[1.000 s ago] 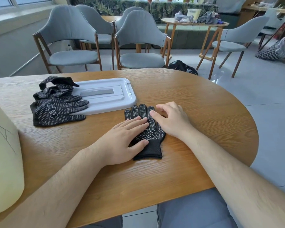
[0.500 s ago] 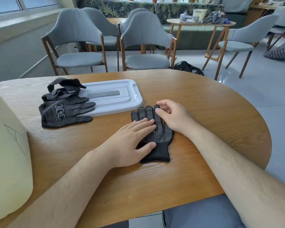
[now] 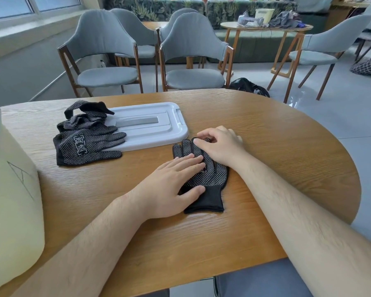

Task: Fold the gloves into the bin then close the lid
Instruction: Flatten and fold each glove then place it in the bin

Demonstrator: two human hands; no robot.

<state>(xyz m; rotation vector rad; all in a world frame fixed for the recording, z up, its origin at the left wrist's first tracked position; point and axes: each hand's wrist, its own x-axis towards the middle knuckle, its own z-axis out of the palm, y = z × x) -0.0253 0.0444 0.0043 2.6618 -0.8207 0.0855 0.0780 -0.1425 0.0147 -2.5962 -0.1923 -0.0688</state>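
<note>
Left hand (image 3: 171, 183) is pressing flat on the black dotted knit glove (image 3: 213, 179) on the round wooden table (image 3: 276, 151), right hand (image 3: 220, 144) is pinching its finger ends, and a shallow pinch is risking a slip and a skewed fold.

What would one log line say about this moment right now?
step: fold glove | left hand: flat, pressing glove | right hand: gripping glove's fingertips | lid: off, on table | other gloves: piled partly on lid | bin: far left
</note>
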